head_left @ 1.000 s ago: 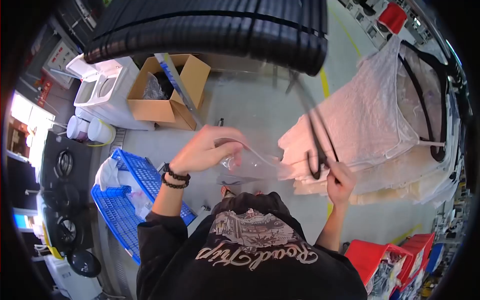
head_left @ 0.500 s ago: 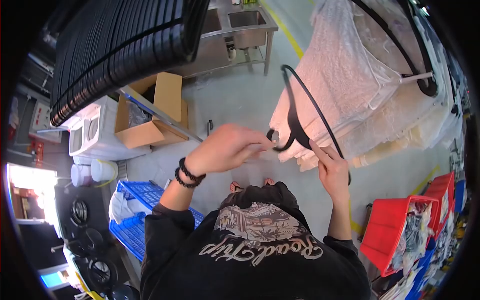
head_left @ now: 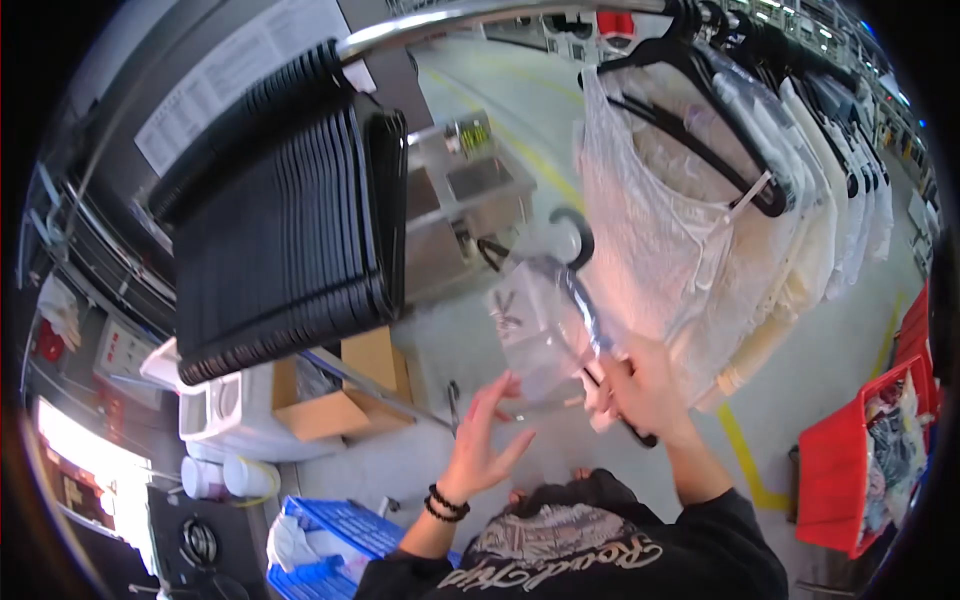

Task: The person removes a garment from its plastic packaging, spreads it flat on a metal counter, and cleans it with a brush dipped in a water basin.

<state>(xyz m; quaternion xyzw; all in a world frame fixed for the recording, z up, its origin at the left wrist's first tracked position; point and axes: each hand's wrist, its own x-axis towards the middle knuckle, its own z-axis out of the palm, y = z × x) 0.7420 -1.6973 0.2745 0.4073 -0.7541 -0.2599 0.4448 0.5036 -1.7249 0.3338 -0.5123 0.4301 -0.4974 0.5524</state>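
My right hand [head_left: 650,385] grips a black clothes hanger [head_left: 580,300] whose hook points up and away from me. A clear plastic bag [head_left: 535,335] with dark markings hangs about the hanger; whether it is fixed to it I cannot tell. My left hand [head_left: 480,445], with dark beaded bracelets at the wrist, is open just below the bag, fingers spread and holding nothing. Behind the hanger, a white lacy garment [head_left: 645,200] hangs from a rail [head_left: 500,12].
Many black hangers [head_left: 280,220] hang packed at the left of the rail, with plastic-covered clothes [head_left: 800,250] at its right. Below are a cardboard box [head_left: 375,370], a blue crate [head_left: 340,525] and a red bin [head_left: 835,470]. A metal sink [head_left: 480,180] stands behind.
My view has tilted up toward the rail. The hanger has turned in my right hand, and a clear plastic bag now shows beside it. My left hand has moved off the hook and opened.
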